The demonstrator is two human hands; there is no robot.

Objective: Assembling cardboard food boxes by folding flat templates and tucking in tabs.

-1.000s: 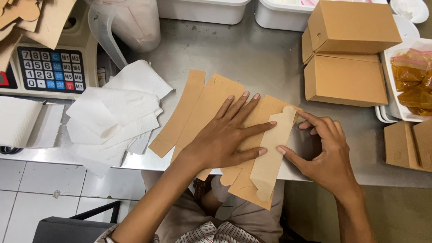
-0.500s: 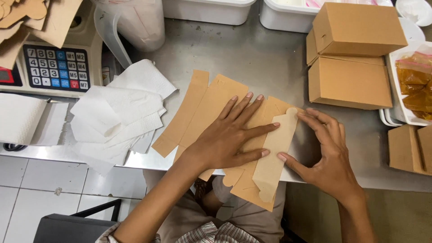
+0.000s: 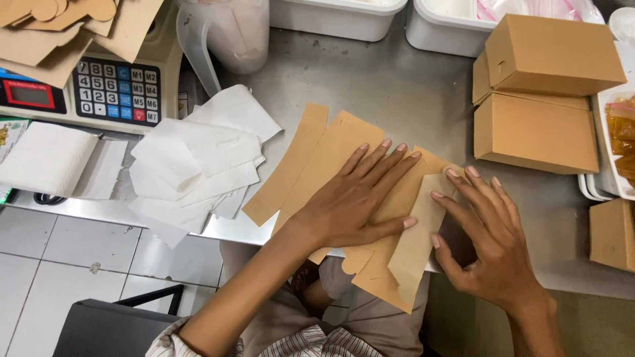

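Note:
A flat brown cardboard box blank [image 3: 311, 158] lies on the steel counter [image 3: 397, 86] and hangs over its near edge. My left hand [image 3: 354, 201] is spread flat on the blank's middle, pressing it down. My right hand [image 3: 486, 241] lies beside it with fingers apart, its fingertips on a side flap [image 3: 417, 248] that is folded over onto the blank. Neither hand grips anything.
Two folded brown boxes [image 3: 539, 92] are stacked at the right, another box [image 3: 612, 235] at the right edge. Loose white paper sheets [image 3: 198, 158] lie at the left by a weighing scale [image 3: 116, 89]. White tubs [image 3: 337, 13] and a clear jug [image 3: 235, 33] stand behind.
My right hand has laid the side flap down flatter onto the blank and spread its fingers over it. My left hand stays pressed on the blank.

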